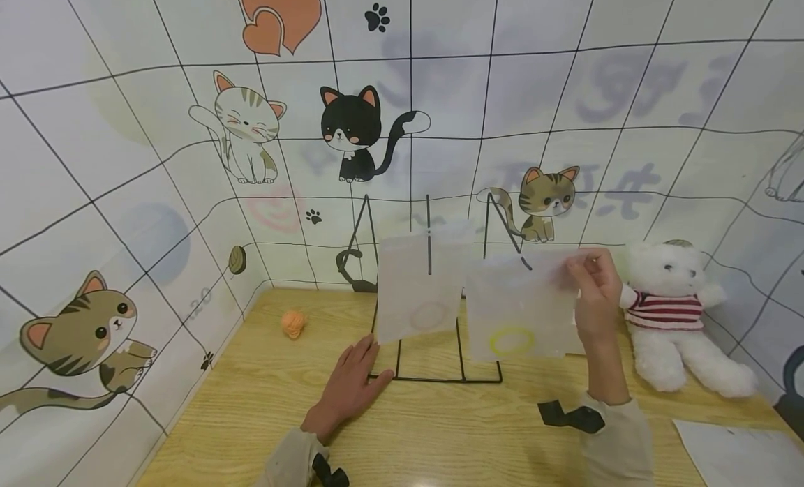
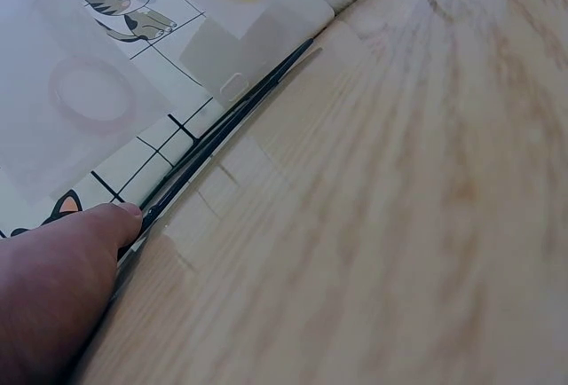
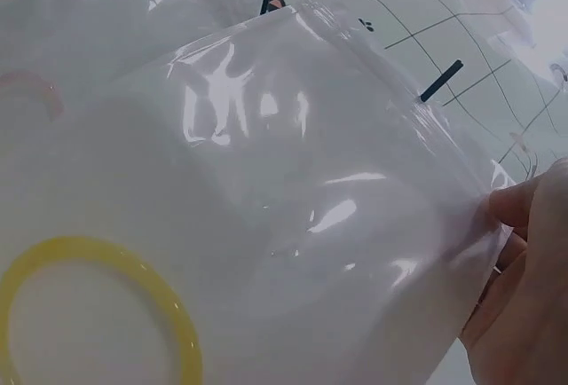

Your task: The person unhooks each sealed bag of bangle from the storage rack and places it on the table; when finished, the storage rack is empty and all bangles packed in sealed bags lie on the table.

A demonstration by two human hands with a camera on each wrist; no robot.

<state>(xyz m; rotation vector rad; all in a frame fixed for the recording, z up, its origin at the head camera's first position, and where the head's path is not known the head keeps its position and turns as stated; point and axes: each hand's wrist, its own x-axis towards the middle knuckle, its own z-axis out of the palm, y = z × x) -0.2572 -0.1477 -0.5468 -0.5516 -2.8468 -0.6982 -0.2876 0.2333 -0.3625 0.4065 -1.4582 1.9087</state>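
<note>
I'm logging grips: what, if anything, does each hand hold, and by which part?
The right hand pinches the bag with the yellow ring by its upper right corner; the left hand rests at the rack, holding nothing.

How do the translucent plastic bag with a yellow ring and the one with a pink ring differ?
The yellow-ring bag shows a bright yellow ring; the pink-ring bag, a fainter pink ring. The right hand pinches the yellow-ring bag's upper corner; no hand grips the pink-ring bag. In the head view, the yellow-ring bag sits lower than the pink-ring bag. Both look translucent, with one ring in the lower part.
</note>
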